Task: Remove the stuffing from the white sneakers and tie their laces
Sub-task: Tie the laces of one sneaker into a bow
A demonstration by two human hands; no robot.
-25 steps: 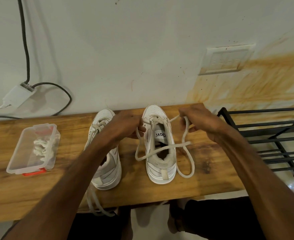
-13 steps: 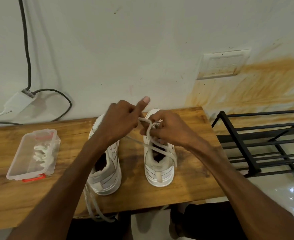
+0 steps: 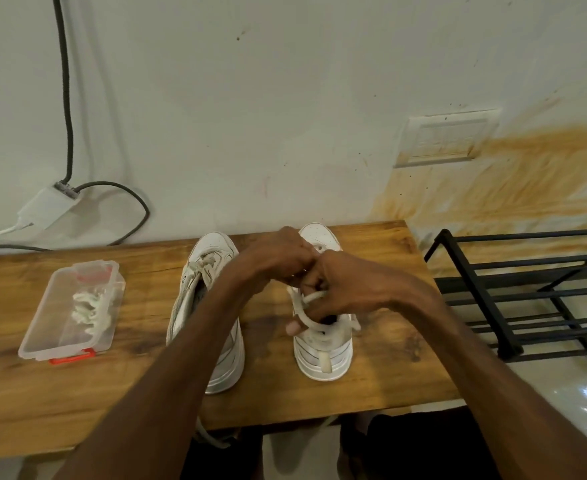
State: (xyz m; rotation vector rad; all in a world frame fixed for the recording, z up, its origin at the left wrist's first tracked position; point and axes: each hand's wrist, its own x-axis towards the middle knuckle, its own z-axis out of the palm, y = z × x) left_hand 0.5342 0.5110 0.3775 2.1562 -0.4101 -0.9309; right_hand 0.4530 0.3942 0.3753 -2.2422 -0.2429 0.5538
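Your two hands are meeting over the right sneaker (image 3: 323,348), which is standing on the wooden worktop (image 3: 389,368) toward its right end, toe to the wall and heel facing you; your left hand (image 3: 278,261) is curling in from the left with its fingers closed around the lace (image 3: 311,318), and your right hand (image 3: 351,289) is pressing against it from the right, fingers folded tight on the same lace, with a loop of it arcing out below the knuckles and over the shoe's opening; the hands are touching each other, so the knot itself is staying hidden. The left sneaker (image 3: 212,306) is standing just beside, parallel, partly covered by your left forearm; its heel is sitting near the front edge, and its loose laces (image 3: 209,434) are hanging over that edge.

Between the right sneaker and the right edge of the worktop a strip of bare wood is lying open; past that edge the black metal rack (image 3: 513,299) is standing close. Between the two shoes a narrow lane of wood is showing. Toward the left end a clear plastic container (image 3: 43,334) holding white stuffing (image 3: 91,306) is sitting well apart from the shoes, with open board all around it; a dark cable (image 3: 65,98) is running down the wall behind the rear left corner.
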